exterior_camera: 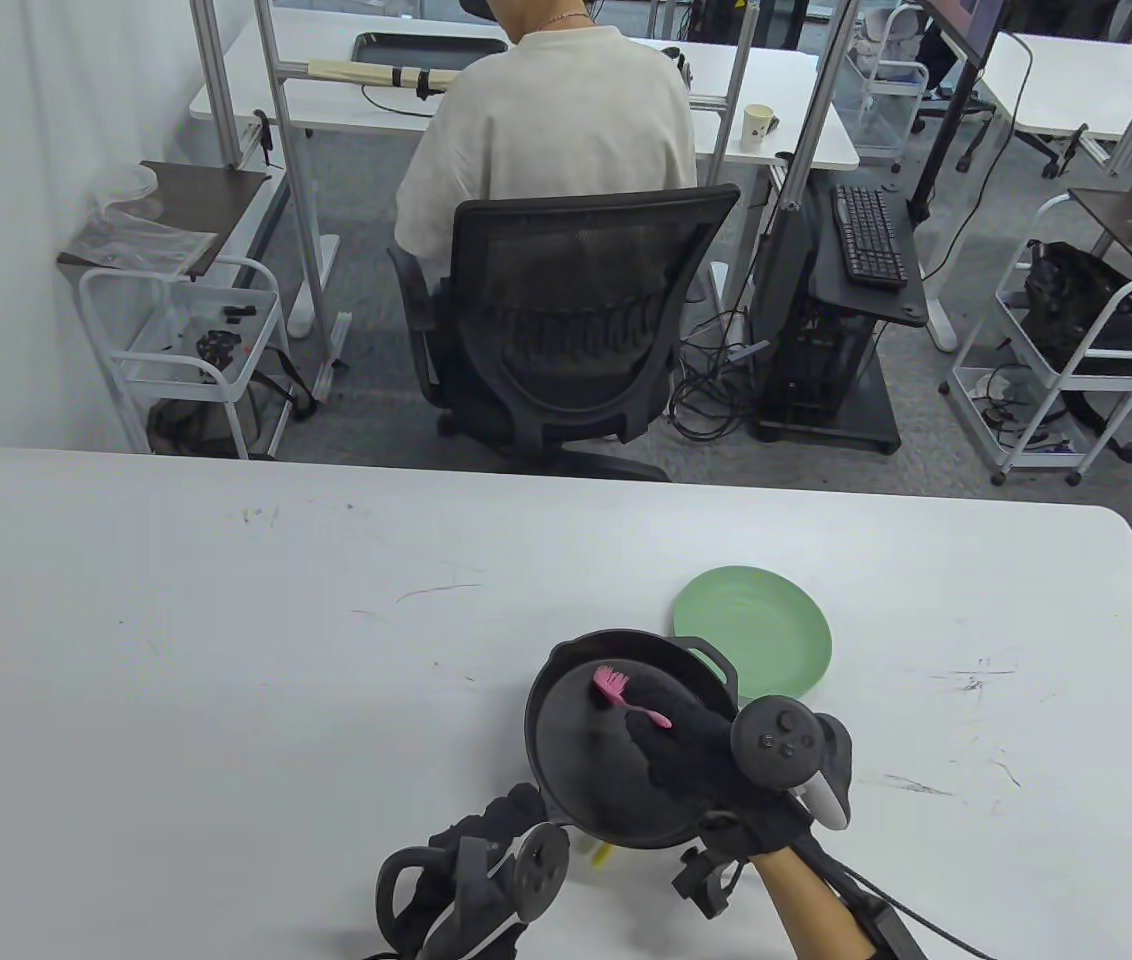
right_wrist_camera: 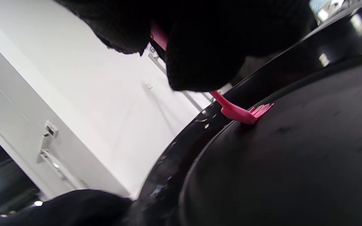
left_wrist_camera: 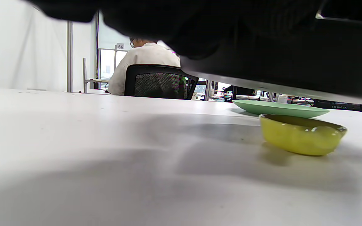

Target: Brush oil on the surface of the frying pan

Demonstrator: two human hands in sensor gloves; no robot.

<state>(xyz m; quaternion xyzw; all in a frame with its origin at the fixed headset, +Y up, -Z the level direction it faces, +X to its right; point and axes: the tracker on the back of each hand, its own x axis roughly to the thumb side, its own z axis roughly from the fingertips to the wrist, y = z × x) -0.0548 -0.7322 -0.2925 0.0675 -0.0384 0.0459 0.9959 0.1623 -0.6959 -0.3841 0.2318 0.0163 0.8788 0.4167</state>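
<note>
The big white worktop fills the near half of the table view. Far behind it a person in a pale shirt sits in a black mesh chair with their back turned, and white carts stand on the floor at both sides.

The black frying pan is near the front edge, a bit right of the middle. From the left wrist view it looks lifted off the worktop, with its dark bottom above a shadow. A green plate lies just behind the pan on the right, and the pan's far handle covers a bit of its edge. A small yellow bowl sits under the near side of the pan, mostly hidden from above.

The right hand reaches over the pan and its grip holds a pink brush. The bristles touch the pan's inside near the far rim.

The left hand is at the near left rim of the pan. I cannot tell what its grip is doing.
</note>
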